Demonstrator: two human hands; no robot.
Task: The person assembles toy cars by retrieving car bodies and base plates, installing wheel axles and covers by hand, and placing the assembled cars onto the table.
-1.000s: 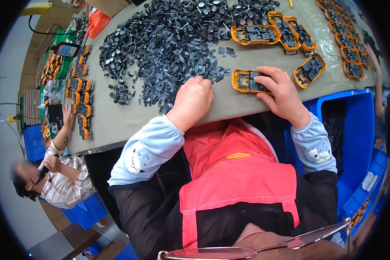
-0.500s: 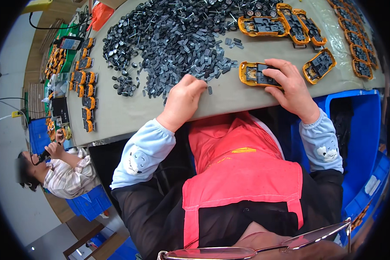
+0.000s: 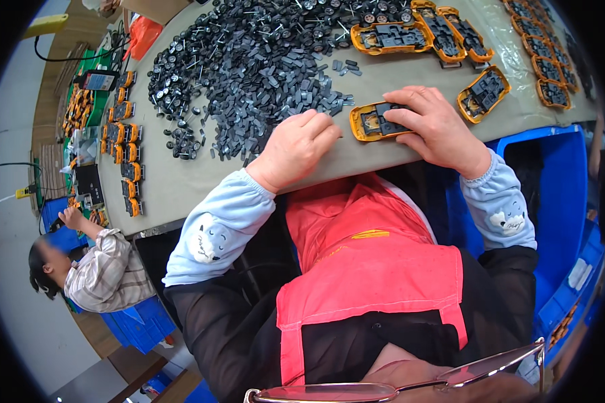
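Observation:
My right hand (image 3: 437, 127) grips an upturned yellow toy car (image 3: 366, 123) near the table's front edge, its fingers over the dark underside. My left hand (image 3: 299, 148) is closed just left of that car, fingertips pinched together; whatever they hold, if anything, is hidden. Beyond my left hand spreads a heap of small dark grey plastic pieces (image 3: 269, 87). Another upturned yellow toy car (image 3: 484, 94) lies to the right of my right hand, and a long yellow toy car (image 3: 391, 38) rests behind, next to more of them.
Black wheels on axles (image 3: 181, 57) are piled at the back left. Rows of yellow cars line the left (image 3: 132, 171) and far right (image 3: 548, 68) of the table. A blue bin (image 3: 561, 174) stands at my right. A co-worker (image 3: 107, 269) sits at the left.
My left hand has moved slightly right, toward the held car. The loose grey piece by its fingertips no longer shows. The whole view has shifted a little, and the co-worker's arm has moved.

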